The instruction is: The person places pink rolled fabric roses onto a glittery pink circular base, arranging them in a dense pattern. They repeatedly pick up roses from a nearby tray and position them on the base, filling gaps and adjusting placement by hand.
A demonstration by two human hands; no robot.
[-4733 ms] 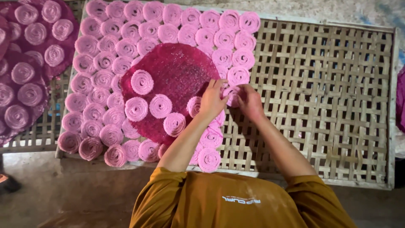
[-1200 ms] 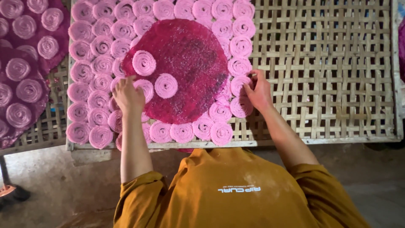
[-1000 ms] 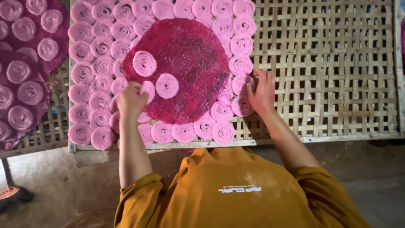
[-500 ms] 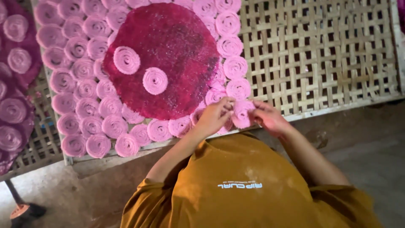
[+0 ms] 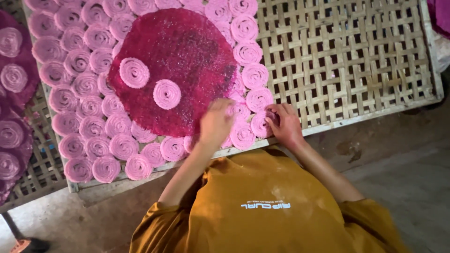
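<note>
Both hands had drawn closer together than a second earlier, when I saw the left hand (image 5: 216,122) out at the tray's left side; it was now blurred and I could not tell its grip. The right hand (image 5: 284,124) pinched a pink spiral coil (image 5: 262,124) at the near edge of the woven bamboo tray (image 5: 356,61), just beside the large dark-pink disc (image 5: 180,65) ringed by pale ridged coils.

We saw a woven bamboo tray (image 5: 356,61) resting above a dusty floor (image 5: 412,178); on it lay a large dark-pink disc (image 5: 187,51), ringed by rows of pale-pink spiral coils (image 5: 93,126), its right half left bare.
</note>
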